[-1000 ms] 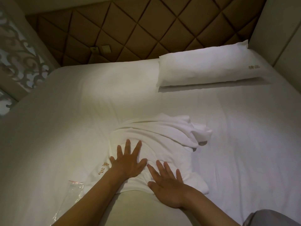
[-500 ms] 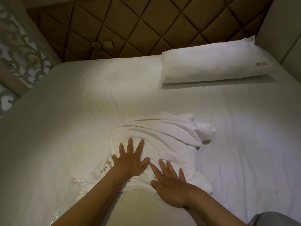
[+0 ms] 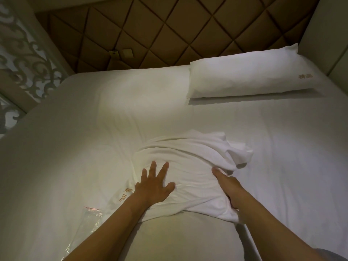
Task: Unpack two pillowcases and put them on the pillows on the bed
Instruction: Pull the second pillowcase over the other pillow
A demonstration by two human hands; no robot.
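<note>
From the head camera, a rumpled white cloth pillowcase [image 3: 190, 166] with gold embroidery lies on the white-sheeted bed [image 3: 66, 157] at centre, over the far end of a bare cream pillow [image 3: 180, 236] at six o'clock. The left hand [image 3: 153, 187] presses flat on it, fingers spread, grip released. The right hand [image 3: 228, 187], at three o'clock of the left, lies edge-on along the cloth; whether its grip is clenched I cannot tell. A covered white pillow [image 3: 250, 74] sits at one o'clock. A clear plastic bag [image 3: 84, 228] lies at seven o'clock.
</note>
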